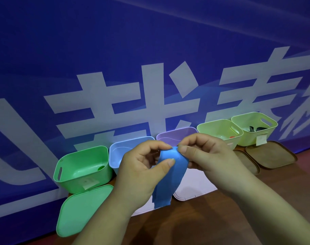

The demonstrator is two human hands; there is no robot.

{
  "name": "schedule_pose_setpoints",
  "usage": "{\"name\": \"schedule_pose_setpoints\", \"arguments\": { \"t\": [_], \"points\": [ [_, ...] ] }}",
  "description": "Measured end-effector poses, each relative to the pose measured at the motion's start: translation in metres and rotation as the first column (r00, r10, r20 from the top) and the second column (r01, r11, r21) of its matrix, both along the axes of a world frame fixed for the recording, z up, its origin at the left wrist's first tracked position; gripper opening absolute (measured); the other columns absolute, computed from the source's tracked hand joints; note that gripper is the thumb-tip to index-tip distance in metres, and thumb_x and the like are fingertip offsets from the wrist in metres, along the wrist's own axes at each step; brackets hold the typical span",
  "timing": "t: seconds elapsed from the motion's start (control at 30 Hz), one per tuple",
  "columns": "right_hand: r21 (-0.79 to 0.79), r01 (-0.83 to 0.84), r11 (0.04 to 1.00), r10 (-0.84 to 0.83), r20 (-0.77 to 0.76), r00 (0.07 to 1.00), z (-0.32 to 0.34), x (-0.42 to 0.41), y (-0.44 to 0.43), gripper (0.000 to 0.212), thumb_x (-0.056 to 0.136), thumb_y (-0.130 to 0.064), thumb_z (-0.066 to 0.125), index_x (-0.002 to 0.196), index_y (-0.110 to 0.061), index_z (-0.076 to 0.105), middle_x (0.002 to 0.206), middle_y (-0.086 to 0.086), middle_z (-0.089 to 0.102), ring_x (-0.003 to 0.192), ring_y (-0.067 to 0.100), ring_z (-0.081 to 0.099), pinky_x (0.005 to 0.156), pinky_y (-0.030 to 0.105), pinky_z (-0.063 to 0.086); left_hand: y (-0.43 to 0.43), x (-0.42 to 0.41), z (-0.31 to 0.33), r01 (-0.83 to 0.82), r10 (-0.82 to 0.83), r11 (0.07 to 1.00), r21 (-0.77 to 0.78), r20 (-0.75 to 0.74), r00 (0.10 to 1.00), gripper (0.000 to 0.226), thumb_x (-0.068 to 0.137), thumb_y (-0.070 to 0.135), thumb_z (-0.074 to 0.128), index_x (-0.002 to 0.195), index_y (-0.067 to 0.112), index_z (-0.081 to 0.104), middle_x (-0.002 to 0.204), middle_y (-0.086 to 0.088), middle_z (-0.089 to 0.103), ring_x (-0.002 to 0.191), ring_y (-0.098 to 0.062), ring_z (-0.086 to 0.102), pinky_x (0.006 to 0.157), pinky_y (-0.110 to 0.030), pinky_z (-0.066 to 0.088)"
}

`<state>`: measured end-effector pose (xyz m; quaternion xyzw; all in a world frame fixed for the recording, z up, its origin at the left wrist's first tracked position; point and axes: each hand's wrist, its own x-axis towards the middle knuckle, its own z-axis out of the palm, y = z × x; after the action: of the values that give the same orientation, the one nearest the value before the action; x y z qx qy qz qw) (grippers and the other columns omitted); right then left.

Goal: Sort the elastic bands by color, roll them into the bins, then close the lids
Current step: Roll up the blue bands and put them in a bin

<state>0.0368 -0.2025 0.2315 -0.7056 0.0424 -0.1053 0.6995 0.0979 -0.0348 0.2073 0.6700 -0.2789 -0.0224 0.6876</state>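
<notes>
- You are holding the wide, flat blue elastic band (pixel 168 175) in the air with both hands, above the brown wooden table (pixel 186 227) and in front of a row of open bins.
- The grip of your left hand (pixel 141 167) is holding the band: the thumb is pressing on its front face and the curled fingers are sitting behind its top part.
- The grip of your right hand (pixel 209 156) is pinching the top right edge of the band between thumb and fingers.
- The long axis of the band is running almost straight down from the two grips. The top end is bending over, which I judge to be the start of the roll. The free lower end is hanging in front of the white plastic lid (pixel 193 190) lying on the table.
- The open light blue plastic bin (pixel 122 152) is standing just behind your left hand, so I think this hand is the nearer one for the drop.
- The green plastic bin (pixel 83 175) is standing to the left with its green lid (pixel 80 211) lying before it. The lilac plastic bin (pixel 168 138) is just behind your right fingers. Two pale yellow-green plastic bins (pixel 212 128) and the brown lids (pixel 272 156) are lying further right.
- In my judgement, the unrolled hanging tail may be catching on the near rim of the bin, which your left hand is partly hiding.
</notes>
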Motion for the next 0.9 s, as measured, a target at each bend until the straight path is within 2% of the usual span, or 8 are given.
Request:
{"name": "schedule_pose_setpoints", "arguments": {
  "t": [0.13,0.2,0.3,0.4,0.57,0.67,0.77,0.9],
  "points": [
    [-0.055,0.003,0.999,-0.001,0.027,1.0,-0.005,0.0,0.004,0.017,0.074,-0.029,0.077,0.087,-0.02,0.072,0.089,0.018,0.07,0.075,0.028,0.06,0.077,0.051,0.053,0.004,-0.001,0.002,0.009,-0.011,1.0,-0.025,-0.081,0.997,0.036,0.076,-0.012,0.077,0.089,0.023,0.076,0.086,0.003,0.075,0.081,-0.012,0.068,0.075,-0.022,0.056],
    [-0.09,0.005,0.996,-0.001,0.044,0.999,-0.009,0.0,0.005,0.025,0.067,-0.039,0.077,0.088,-0.027,0.072,0.095,0.029,0.066,0.073,0.03,0.055,0.074,0.05,0.049,0.005,-0.001,0.001,0.005,-0.006,1.0,-0.013,-0.097,0.995,0.036,0.077,-0.014,0.073,0.089,0.019,0.074,0.085,0.004,0.075,0.08,-0.01,0.069,0.074,-0.019,0.055],
    [-0.065,-0.062,0.996,0.066,0.074,0.995,-0.011,-0.003,0.006,0.023,0.068,-0.028,0.079,0.09,-0.026,0.072,0.093,0.033,0.064,0.073,0.028,0.056,0.074,0.045,0.047,0.009,-0.001,0.001,0.0,-0.002,1.0,-0.015,-0.1,0.995,0.031,0.077,-0.007,0.078,0.09,0.02,0.075,0.088,0.001,0.076,0.082,-0.014,0.07,0.075,-0.021,0.056],
    [-0.055,-0.113,0.992,0.118,0.088,0.989,-0.012,-0.004,0.007,0.026,0.07,-0.012,0.078,0.093,-0.023,0.072,0.092,0.026,0.068,0.082,0.034,0.065,0.081,0.05,0.054,0.011,0.0,0.001,-0.035,0.036,0.999,0.015,-0.076,0.996,0.029,0.074,0.008,0.081,0.093,0.029,0.076,0.091,-0.005,0.075,0.086,-0.029,0.068,0.078,-0.028,0.058],
    [-0.062,-0.069,0.996,0.075,0.108,0.991,-0.013,-0.004,0.007,0.027,0.07,-0.013,0.08,0.094,-0.022,0.073,0.091,0.026,0.069,0.083,0.037,0.066,0.082,0.053,0.055,0.011,-0.003,0.003,-0.014,0.014,1.0,0.001,-0.112,0.994,0.028,0.078,-0.001,0.08,0.09,0.025,0.076,0.085,-0.003,0.074,0.075,-0.013,0.066,0.066,-0.021,0.053],
    [-0.056,-0.069,0.996,0.075,0.105,0.992,-0.011,-0.005,0.006,0.027,0.074,-0.002,0.08,0.093,-0.021,0.074,0.091,0.018,0.072,0.083,0.028,0.068,0.08,0.043,0.057,0.011,-0.005,0.006,-0.008,0.006,1.0,-0.018,-0.143,0.99,0.025,0.078,-0.002,0.076,0.091,0.019,0.074,0.084,0.0,0.076,0.073,-0.009,0.067,0.062,-0.017,0.051],
    [-0.023,-0.053,0.998,0.056,0.109,0.993,-0.009,-0.003,0.006,0.027,0.076,0.008,0.075,0.09,-0.015,0.073,0.09,0.006,0.074,0.079,0.017,0.07,0.075,0.027,0.058,0.011,-0.005,0.009,-0.003,-0.001,1.0,-0.031,-0.152,0.988,0.028,0.078,-0.003,0.076,0.094,0.02,0.074,0.088,-0.001,0.077,0.079,-0.011,0.07,0.069,-0.019,0.054],
    [0.038,-0.028,0.999,0.025,0.094,0.995,-0.006,-0.002,0.007,0.024,0.078,0.009,0.072,0.093,-0.009,0.071,0.088,0.004,0.074,0.077,0.015,0.069,0.072,0.022,0.057,0.013,-0.004,0.011,0.025,-0.027,1.0,-0.02,-0.117,0.993,0.039,0.077,-0.005,0.079,0.094,0.029,0.077,0.096,-0.001,0.076,0.088,-0.014,0.07,0.077,-0.022,0.056]
  ]
}}
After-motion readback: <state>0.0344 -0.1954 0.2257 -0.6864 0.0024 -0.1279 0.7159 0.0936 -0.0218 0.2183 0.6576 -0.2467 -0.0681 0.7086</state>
